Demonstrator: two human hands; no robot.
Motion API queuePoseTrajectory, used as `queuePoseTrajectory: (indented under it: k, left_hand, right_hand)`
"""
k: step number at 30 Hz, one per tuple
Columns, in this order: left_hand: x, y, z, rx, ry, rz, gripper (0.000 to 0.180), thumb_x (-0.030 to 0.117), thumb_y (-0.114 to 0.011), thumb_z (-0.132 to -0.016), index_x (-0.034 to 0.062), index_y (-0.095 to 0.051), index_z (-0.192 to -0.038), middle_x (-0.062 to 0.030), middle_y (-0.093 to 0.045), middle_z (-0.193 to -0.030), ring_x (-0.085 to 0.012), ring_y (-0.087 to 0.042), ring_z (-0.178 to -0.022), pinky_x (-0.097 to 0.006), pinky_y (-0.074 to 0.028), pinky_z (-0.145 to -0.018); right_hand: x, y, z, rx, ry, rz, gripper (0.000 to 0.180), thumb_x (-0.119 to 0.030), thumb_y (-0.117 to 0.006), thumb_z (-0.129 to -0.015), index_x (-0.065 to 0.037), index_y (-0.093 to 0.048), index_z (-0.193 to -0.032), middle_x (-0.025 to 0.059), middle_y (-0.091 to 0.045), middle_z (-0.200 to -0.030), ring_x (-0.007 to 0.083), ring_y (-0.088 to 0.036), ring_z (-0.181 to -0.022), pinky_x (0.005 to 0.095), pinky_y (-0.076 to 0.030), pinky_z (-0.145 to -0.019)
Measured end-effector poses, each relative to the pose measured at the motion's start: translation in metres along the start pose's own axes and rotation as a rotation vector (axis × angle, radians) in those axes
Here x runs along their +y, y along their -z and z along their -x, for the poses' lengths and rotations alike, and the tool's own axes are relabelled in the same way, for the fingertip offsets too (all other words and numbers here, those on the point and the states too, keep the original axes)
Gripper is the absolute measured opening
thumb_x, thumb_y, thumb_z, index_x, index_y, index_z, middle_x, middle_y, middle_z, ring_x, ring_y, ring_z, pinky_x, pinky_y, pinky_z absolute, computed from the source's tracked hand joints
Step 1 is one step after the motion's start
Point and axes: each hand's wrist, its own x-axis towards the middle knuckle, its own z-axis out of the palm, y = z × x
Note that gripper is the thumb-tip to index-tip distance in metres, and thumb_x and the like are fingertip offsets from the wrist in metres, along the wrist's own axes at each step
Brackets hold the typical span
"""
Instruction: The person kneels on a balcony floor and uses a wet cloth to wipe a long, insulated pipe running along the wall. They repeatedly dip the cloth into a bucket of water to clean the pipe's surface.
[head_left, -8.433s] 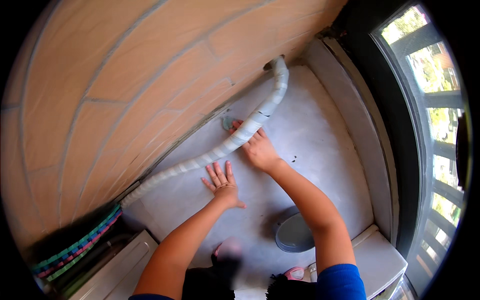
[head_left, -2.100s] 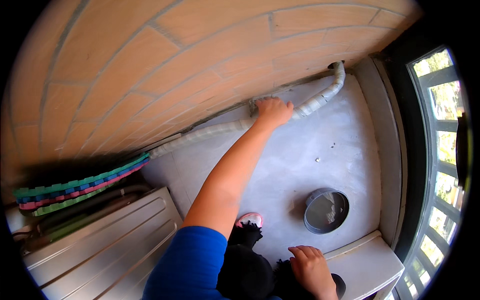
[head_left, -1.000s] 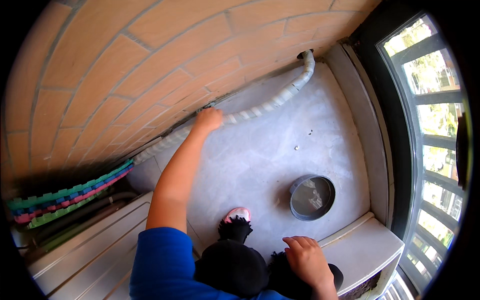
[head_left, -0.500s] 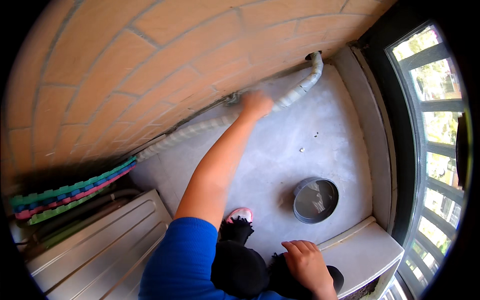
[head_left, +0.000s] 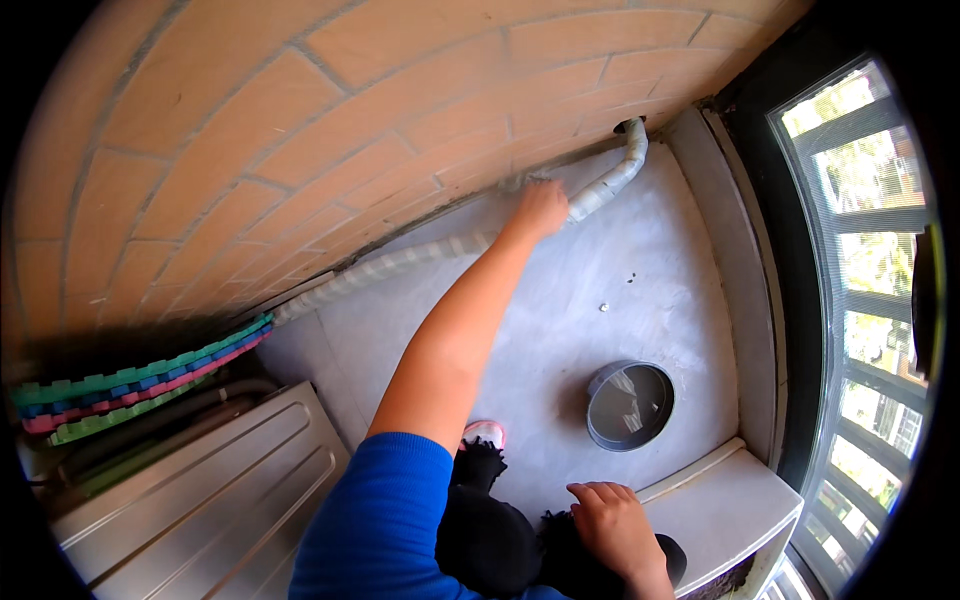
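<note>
My left hand [head_left: 543,207] reaches to the foot of the brick wall, just over the wrapped pipe [head_left: 430,254]. Its fingers are closed. A blurred greyish patch shows beside them against the wall's base, too smeared to name. Whether the hand touches the pipe I cannot tell. Resting on my black-clad knee is my right hand [head_left: 612,527], holding nothing, its fingers loosely bent and laid over the knee. Nearer to me on the floor stands a round grey basin [head_left: 597,400] with cloudy water in it.
Colourful foam mats [head_left: 150,378] and a ribbed pale panel [head_left: 205,485] stand at the left. A low white ledge [head_left: 720,500] lies at the lower right, below a dark-framed slatted window [head_left: 880,260]. My shoe [head_left: 486,433] is on the pale floor [head_left: 540,340].
My left hand has slid rightward along the wall's base, and the greyish patch beside it has shifted too. My right hand stays on the knee.
</note>
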Motion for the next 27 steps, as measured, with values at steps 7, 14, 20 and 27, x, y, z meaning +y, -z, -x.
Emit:
queuePoseTrajectory:
  k: [7, 14, 20, 27]
  left_hand:
    - [0.026, 0.013, 0.044, 0.458, -0.094, 0.019, 0.014, 0.001, -0.049, -0.073, 0.0007, -0.058, -0.085, -0.0167, -0.055, -0.103, -0.0309, -0.053, -0.094, -0.039, -0.043, -0.081]
    - [0.024, 0.043, 0.104, 0.376, -0.232, 0.282, 0.018, -0.009, -0.046, -0.068, 0.0008, -0.059, -0.075, -0.0137, -0.060, -0.087, -0.0307, -0.057, -0.085, -0.036, -0.045, -0.076]
    - [-0.011, 0.039, 0.017, 0.269, -0.288, -0.057, 0.027, -0.006, -0.045, -0.069, -0.0006, -0.060, -0.090, -0.0196, -0.057, -0.095, -0.0359, -0.055, -0.087, -0.041, -0.044, -0.078]
    - [0.001, 0.022, -0.014, -0.099, -0.162, -0.274, 0.020, 0.004, -0.042, -0.078, -0.0007, -0.058, -0.089, -0.0219, -0.057, -0.092, -0.0366, -0.055, -0.087, -0.042, -0.045, -0.077]
  right_hand:
    - [-0.004, 0.001, 0.002, 0.018, -0.038, -0.016, 0.023, -0.007, -0.058, -0.074, -0.005, -0.057, -0.097, 0.0114, -0.060, -0.090, 0.0283, -0.056, -0.087, 0.0363, -0.043, -0.082]
    - [0.000, 0.003, 0.003, 0.044, 0.010, -0.003, 0.023, -0.007, -0.058, -0.074, -0.005, -0.056, -0.097, 0.0107, -0.060, -0.090, 0.0276, -0.057, -0.086, 0.0363, -0.043, -0.081]
    - [0.001, 0.002, 0.000, 0.023, 0.028, 0.009, 0.023, -0.008, -0.058, -0.074, -0.005, -0.056, -0.097, 0.0106, -0.060, -0.090, 0.0265, -0.057, -0.086, 0.0358, -0.043, -0.081]
    - [0.006, 0.007, 0.001, 0.043, -0.001, 0.054, 0.023, -0.008, -0.059, -0.074, -0.005, -0.057, -0.096, 0.0098, -0.060, -0.089, 0.0253, -0.057, -0.084, 0.0347, -0.043, -0.080]
